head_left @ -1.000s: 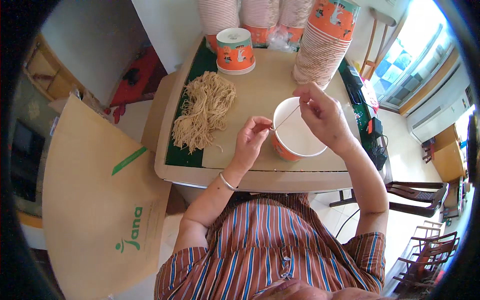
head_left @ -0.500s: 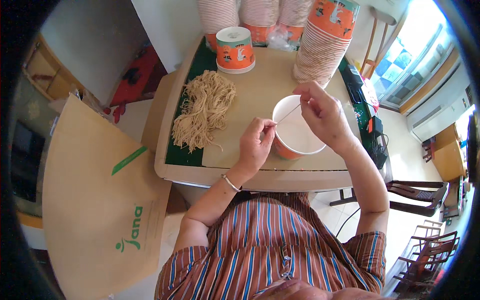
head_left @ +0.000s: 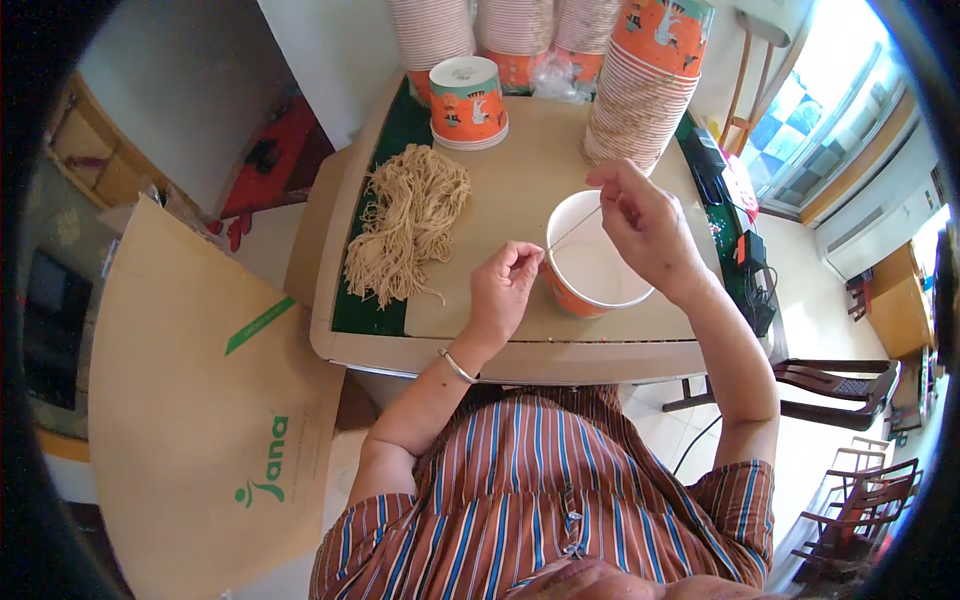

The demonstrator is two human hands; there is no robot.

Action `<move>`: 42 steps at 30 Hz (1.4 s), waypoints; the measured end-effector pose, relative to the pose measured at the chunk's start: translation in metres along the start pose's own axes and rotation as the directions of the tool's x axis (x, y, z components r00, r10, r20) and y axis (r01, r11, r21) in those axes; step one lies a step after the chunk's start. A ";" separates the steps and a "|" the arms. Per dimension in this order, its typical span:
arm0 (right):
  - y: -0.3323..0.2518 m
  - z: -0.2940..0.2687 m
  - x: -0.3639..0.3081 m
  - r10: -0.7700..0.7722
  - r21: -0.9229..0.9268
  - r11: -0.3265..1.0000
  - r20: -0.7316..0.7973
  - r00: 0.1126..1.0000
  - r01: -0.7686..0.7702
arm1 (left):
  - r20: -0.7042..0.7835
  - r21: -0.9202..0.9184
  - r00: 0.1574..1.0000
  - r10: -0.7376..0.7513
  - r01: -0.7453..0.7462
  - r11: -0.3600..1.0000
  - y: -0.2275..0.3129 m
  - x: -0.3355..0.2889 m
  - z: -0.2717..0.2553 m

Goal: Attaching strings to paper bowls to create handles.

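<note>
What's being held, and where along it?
A thin strand, held by the left hand and right hand at opposite ends of its visible stretch; true ends unclear.

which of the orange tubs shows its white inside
The front tub, near the left hand and right hand, its open mouth facing up. The upside-down tub sits behind the string pile, and the stacked tubs show only outsides.

The right hand (head_left: 645, 225) is hiding one end of the thin strand (head_left: 575, 229) behind its curled fingers and is covering part of the rim of the bucket (head_left: 575, 298) beneath the grip; the left hand (head_left: 500, 290) is concealing the other end in its pinch. Beyond the grip, bucket stacks (head_left: 515, 25) are running past the top edge. Well right of it, wooden chairs (head_left: 862, 508) are blurring toward the dark border.
</note>
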State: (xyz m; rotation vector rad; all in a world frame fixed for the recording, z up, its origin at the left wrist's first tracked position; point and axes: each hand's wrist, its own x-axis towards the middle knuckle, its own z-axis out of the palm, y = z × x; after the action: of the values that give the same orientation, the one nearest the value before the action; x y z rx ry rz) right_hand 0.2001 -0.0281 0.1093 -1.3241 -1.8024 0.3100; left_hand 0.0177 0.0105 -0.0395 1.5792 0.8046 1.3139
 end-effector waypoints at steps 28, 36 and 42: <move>0.004 0.001 -0.002 0.036 0.038 0.999 -0.027 0.999 -0.035 | 0.108 0.125 0.985 0.134 -0.148 0.981 0.026 0.016 -0.013; 0.003 -0.001 -0.005 0.034 0.022 0.999 -0.025 0.999 -0.034 | 0.150 0.375 0.985 -0.086 0.024 0.927 0.040 -0.005 0.001; 0.006 0.001 -0.007 0.048 0.042 0.998 -0.066 0.997 -0.045 | 0.129 0.241 0.979 0.156 -0.184 0.953 0.019 -0.011 0.002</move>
State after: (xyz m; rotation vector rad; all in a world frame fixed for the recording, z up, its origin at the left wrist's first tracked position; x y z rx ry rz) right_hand 0.2042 -0.0312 0.1018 -1.3343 -1.7033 0.3227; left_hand 0.0160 -0.0076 -0.0260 1.9416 0.8065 1.2717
